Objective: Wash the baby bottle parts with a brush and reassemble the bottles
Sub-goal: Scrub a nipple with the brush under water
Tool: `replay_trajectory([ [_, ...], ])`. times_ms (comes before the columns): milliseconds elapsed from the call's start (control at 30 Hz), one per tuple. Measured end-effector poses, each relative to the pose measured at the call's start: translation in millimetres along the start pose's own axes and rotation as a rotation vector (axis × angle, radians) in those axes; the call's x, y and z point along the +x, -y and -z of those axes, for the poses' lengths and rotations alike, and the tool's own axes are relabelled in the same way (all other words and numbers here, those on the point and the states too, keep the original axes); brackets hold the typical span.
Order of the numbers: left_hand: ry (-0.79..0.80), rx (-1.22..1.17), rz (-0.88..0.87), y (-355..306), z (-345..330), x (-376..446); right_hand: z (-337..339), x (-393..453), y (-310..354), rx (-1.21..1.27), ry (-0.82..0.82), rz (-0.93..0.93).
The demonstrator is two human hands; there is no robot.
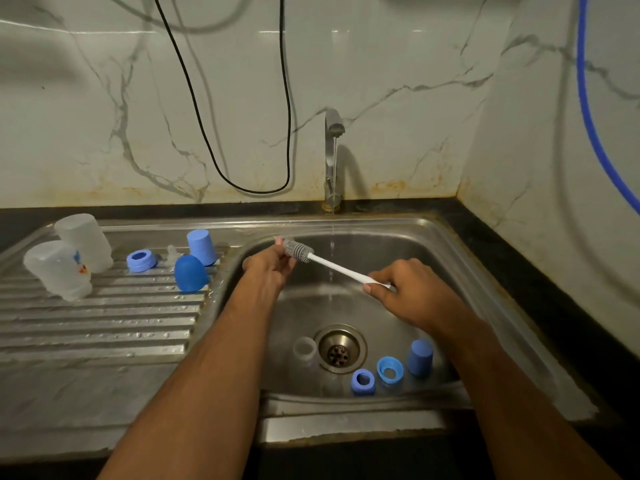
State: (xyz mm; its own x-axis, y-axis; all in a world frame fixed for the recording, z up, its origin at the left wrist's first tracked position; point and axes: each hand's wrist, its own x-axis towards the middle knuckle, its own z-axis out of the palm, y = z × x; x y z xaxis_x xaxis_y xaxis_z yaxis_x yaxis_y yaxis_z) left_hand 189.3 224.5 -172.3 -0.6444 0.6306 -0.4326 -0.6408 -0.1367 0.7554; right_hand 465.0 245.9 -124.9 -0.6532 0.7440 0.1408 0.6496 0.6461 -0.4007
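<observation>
A white-handled brush (337,268) with a grey bristle head (298,251) is held over the sink basin (450,258). My right hand (412,292) grips the handle's end. My left hand (268,266) has its fingers curled round the bristle head; whether a small clear part sits there I cannot tell. Two clear bottles (85,242) (57,270) stand upside down on the drainboard (104,323). Beside them are a blue ring (141,260), a clear nipple (172,252), a light blue cap (202,247) and a darker blue dome cap (190,273).
On the basin floor near the drain (341,348) lie a clear part (304,348), two blue rings (363,382) (389,369) and a blue cap (419,356). The faucet (333,157) runs a thin stream. A black cable (256,190) hangs on the marbled wall.
</observation>
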Motion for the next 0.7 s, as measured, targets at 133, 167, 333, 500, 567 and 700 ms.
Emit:
replay_trajectory([
  [133, 0.098, 0.105, -0.024, -6.3, -5.4, -5.2, -1.1, 0.8, 1.6, -0.006, 0.014, 0.003],
  [167, 0.126, 0.124, -0.028, -7.9, -6.8, -6.4, -2.3, 0.2, 4.1, 0.045, 0.03, -0.015],
  [333, 0.24, 0.112, -0.046, -11.1, -8.5, -16.7, 3.6, -4.7, 13.7, 0.848, 0.351, -0.414],
  [500, 0.24, 0.118, 0.055, -13.5, -5.5, -22.3, 2.5, -5.1, 8.1, 0.438, 0.081, -0.214],
  [567, 0.167, 0.134, 0.107, -9.6, -3.2, -22.7, 0.9, -5.6, 7.5, -0.005, -0.049, -0.025],
  [700, 0.147, 0.11, 0.109, -14.5, 1.2, -20.8, 5.1, -5.7, 12.9, -0.229, -0.06, 0.128],
])
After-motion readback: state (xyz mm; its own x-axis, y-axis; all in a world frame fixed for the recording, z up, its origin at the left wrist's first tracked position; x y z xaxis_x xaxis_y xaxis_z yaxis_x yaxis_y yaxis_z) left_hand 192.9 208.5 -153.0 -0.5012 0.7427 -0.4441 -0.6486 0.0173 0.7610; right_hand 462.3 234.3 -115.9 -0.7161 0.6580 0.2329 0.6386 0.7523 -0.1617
